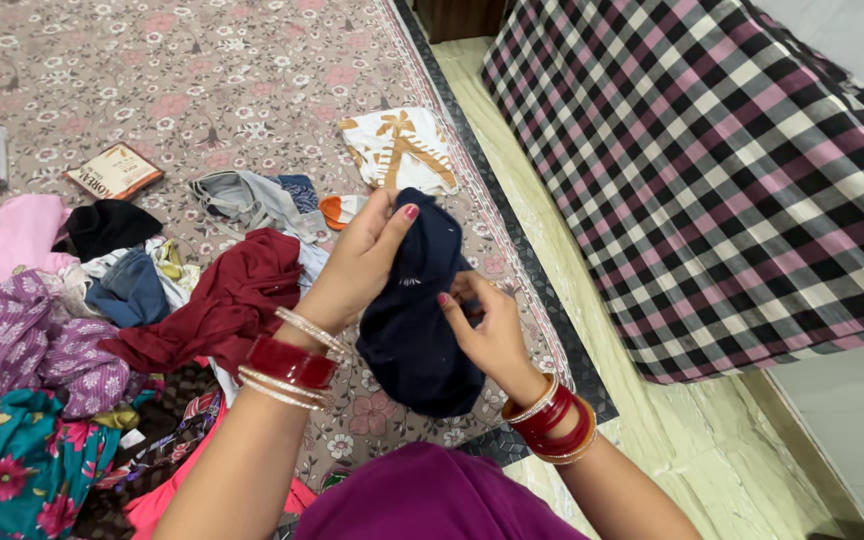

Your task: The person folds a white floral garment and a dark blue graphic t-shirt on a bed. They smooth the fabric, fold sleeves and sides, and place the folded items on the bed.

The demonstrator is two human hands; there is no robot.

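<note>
The head view shows both hands working on one dark navy garment (414,335), held up above the floral bedspread (202,80).

Left hand (357,265): raised, with the fingers closed in a pinch on the upper edge of the navy garment. The thumb lies against the front of the cloth and the fingertips wrap over the top fold. The hand is shut on the fabric, not spread. The garment hangs down and to the right from this grip.

Right hand (487,325): positioned lower and to the right of the left hand, at the garment's right edge. The thumb and forefinger are closed on a small fold of the cloth at about mid-height; the remaining fingers are curled loosely behind it. The bulk of the garment lies between the two hands and droops below them, its lower end hanging near the bedspread; whether it touches cannot be told.

Both wrists carry red and gold bangles (290,365).

Surroundings: a maroon cloth (222,300) lies just left of the left wrist, on a heap of mixed clothing (32,400). A folded white cloth with an orange print (399,148) lies on the bedspread beyond the hands. A small flat packet (114,170) lies farther left. A plaid-covered mattress (712,170) stands apart to the right, across a strip of pale floor (652,400).
</note>
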